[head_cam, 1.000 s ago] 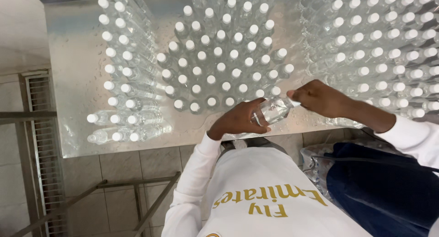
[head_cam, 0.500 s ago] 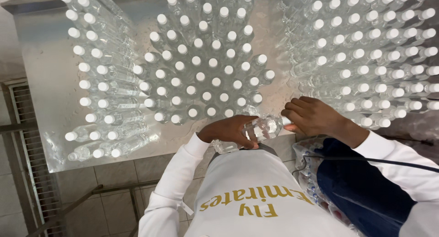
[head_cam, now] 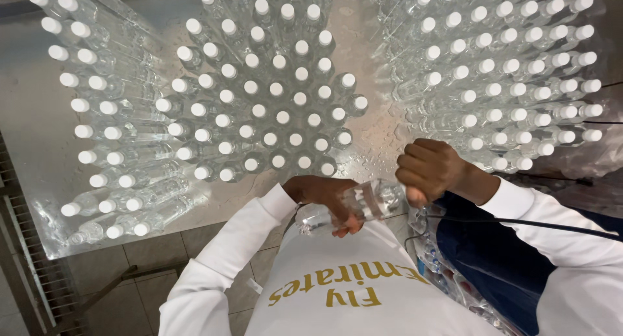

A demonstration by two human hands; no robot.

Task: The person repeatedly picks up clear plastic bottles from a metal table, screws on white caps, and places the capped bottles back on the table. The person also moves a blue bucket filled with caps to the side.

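Right, the left hand (head_cam: pixel 321 194) wraps around a clear plastic bottle (head_cam: pixel 350 208), holding it sideways at chest level just off the worktop (head_cam: pixel 39 180) edge, fingers closed on its body to steady it. The right hand (head_cam: pixel 431 170) is clenched over the bottle's neck end, gripping the top. Behind them, capped bottles (head_cam: pixel 272 102) stand packed upright in tight clusters.
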